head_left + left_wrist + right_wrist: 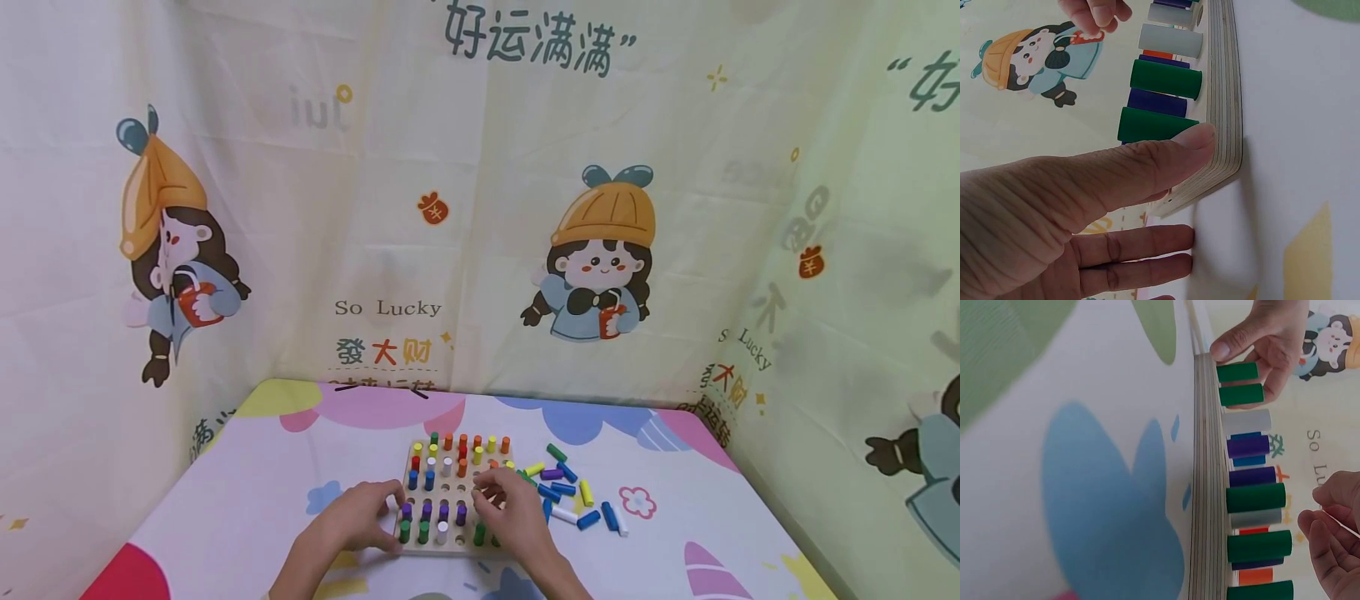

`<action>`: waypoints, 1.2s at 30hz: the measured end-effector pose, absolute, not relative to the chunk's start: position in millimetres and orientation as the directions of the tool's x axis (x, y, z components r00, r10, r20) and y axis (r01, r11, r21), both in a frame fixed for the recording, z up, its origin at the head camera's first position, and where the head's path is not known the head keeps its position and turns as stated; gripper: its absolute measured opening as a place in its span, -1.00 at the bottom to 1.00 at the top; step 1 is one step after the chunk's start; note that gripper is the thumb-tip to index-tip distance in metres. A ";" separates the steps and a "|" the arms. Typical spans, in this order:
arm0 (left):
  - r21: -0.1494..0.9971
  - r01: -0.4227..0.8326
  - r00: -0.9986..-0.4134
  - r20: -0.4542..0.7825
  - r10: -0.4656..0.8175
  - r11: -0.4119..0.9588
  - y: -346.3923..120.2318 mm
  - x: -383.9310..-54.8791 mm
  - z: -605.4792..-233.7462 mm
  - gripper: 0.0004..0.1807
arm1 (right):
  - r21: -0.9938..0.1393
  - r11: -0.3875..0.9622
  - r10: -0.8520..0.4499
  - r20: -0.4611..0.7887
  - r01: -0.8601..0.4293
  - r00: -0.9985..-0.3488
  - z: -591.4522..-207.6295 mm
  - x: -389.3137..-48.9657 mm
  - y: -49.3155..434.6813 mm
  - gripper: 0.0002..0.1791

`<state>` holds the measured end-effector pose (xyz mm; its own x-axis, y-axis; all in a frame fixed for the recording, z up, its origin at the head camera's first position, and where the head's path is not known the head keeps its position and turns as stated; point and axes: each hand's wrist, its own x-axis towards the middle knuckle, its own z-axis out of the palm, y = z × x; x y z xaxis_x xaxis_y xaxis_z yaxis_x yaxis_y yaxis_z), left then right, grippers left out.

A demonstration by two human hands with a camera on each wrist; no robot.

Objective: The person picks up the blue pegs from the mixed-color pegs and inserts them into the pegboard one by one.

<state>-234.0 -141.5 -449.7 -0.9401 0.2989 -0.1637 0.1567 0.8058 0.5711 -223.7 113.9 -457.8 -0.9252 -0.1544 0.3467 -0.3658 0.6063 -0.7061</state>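
A wooden pegboard (447, 547) lies on the table, with coloured pegs standing upright in rows of holes. At its left edge my left hand (362, 514) holds the front corner; the thumb (1194, 136) lies against the corner beside a green peg (1157, 124). Two other fingers extend beyond the board in the left wrist view. Over the board's right half hovers my right hand (513, 510), fingers loosely bent. In the right wrist view its fingertips are above the peg tops, and no peg shows between them. A white peg (442, 532) and purple pegs (444, 512) stand between the hands.
Loose blue, yellow, white, green and purple pegs lie right of the board, among them a yellow peg (586, 492) and a green peg (556, 452). Bare holes show in the board's middle rows. A printed curtain (480, 275) hangs behind the table.
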 end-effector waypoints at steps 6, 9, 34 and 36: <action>0.569 0.153 -0.944 -0.158 0.290 0.808 -140.1 -233.0 -448.9 -0.51 | -0.712 0.607 -0.127 0.351 -0.352 -0.928 -460.6 -223.9 121.9 -0.90; 0.570 0.152 -0.945 -0.156 0.288 0.808 -140.2 -232.5 -448.7 -0.51 | -0.716 0.608 -0.109 0.352 -0.342 -0.930 -461.2 -224.0 126.1 -0.90; 0.576 0.160 -0.944 -0.148 0.295 0.801 -142.6 -234.0 -451.0 -0.49 | -0.730 0.651 0.032 0.301 -0.209 -0.953 -469.9 -232.0 159.1 -0.85; 0.574 0.159 -0.945 -0.147 0.292 0.803 -142.1 -234.1 -451.2 -0.49 | -0.730 0.656 0.044 0.292 -0.193 -0.956 -470.1 -232.8 161.6 -0.86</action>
